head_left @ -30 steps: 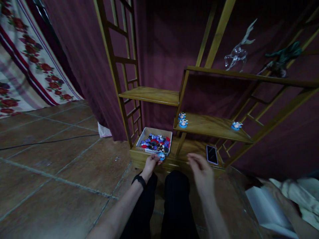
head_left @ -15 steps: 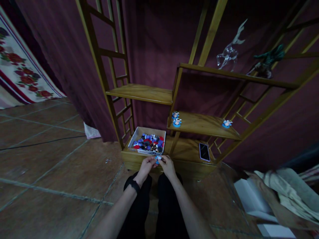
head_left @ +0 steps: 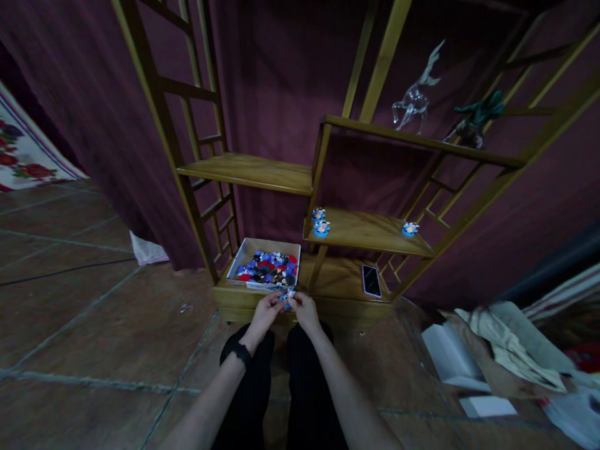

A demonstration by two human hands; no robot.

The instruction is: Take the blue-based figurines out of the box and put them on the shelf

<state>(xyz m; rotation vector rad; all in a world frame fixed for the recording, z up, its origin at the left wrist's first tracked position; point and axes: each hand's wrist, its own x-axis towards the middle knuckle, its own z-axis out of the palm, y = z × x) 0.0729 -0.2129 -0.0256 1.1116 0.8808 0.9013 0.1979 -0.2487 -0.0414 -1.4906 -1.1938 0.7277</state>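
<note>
Between my left hand (head_left: 265, 311) and my right hand (head_left: 304, 310) is a small blue-and-white figurine (head_left: 287, 296). The fingertips of both hands pinch it just in front of a shallow box (head_left: 238, 257). Inside that box lie many small parts (head_left: 269, 265) in purple, red, black and white. On the shelf to the right, two similar figurines on blue bases (head_left: 321, 228) stand close together at the left end. Another such figurine (head_left: 410, 229) stands near that shelf's right end. Fine details of the held piece are too small to make out.
A phone (head_left: 371, 280) lies on the lower board of the wooden shelf unit (head_left: 253, 172). Higher up stand a clear glass animal figure (head_left: 415, 103) and a dark green sculpture (head_left: 475, 119). White boxes (head_left: 454, 356) and cloth (head_left: 497, 344) lie on the floor at right.
The view has turned to the right, so the shelf and box appear farther left. Both hands still hold the figurine, whose white part now shows higher between the fingers.
</note>
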